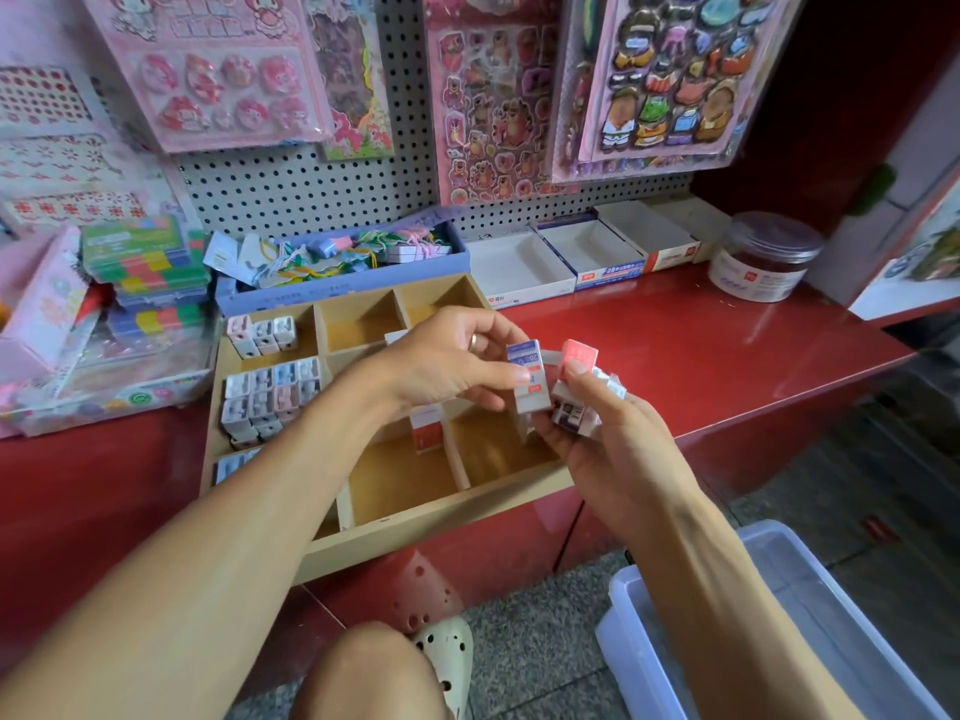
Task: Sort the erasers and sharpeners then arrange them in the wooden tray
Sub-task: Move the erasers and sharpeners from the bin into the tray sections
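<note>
Above wooden tray (415,532), left hand (447,363) pinches one eraser (531,376).

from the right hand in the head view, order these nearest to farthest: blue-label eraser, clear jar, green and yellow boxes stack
1. blue-label eraser, beside the right hand, pinched by the left hand.
2. clear jar, back right on the red counter.
3. green and yellow boxes stack, far left.

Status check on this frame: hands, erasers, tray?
Left hand pinches blue-label eraser. Right hand grips eraser bunch. Both above wooden tray; sharpeners fill left compartments. Nothing blocking.
</note>
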Available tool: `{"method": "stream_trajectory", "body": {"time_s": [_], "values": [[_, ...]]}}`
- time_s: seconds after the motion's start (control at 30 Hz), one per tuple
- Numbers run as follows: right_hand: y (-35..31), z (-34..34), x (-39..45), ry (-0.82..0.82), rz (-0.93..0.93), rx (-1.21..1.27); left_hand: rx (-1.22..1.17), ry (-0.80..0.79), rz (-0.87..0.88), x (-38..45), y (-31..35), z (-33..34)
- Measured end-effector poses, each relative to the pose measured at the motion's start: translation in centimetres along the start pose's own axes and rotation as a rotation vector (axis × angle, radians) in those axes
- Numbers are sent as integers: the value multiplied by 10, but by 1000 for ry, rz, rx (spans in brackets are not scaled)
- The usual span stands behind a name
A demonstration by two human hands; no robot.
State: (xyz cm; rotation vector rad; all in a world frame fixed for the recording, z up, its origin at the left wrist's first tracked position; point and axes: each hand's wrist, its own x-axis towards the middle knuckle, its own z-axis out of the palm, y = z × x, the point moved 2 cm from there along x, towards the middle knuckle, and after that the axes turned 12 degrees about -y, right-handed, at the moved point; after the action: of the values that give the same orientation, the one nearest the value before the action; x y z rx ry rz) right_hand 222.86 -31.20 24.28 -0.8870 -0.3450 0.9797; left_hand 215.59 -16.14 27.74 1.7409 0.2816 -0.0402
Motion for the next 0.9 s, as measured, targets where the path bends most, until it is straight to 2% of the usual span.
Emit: {"method": "stream_trajectory", "body": {"time_s": [0.17, 0.3, 0.4, 0.57, 0.73, 0.9], "values": [[-3, -8, 2, 59, -26, -8, -61, -32, -26, 3, -7, -3], [-3, -8, 5, -32, 15, -114, 62, -13, -21, 8, -2, 0], [-7, -8, 10, -10, 21, -128, 132, 7, -6, 10, 5, -4], [-12, -14, 12, 83, 1, -17, 98, 162, 25, 15, 15, -19], [-12, -18, 8, 79, -23, -42, 608, 418, -98, 36, 2, -36], [-14, -20, 5, 61, -13, -30, 807, 467, -117, 55, -13, -27]]}}
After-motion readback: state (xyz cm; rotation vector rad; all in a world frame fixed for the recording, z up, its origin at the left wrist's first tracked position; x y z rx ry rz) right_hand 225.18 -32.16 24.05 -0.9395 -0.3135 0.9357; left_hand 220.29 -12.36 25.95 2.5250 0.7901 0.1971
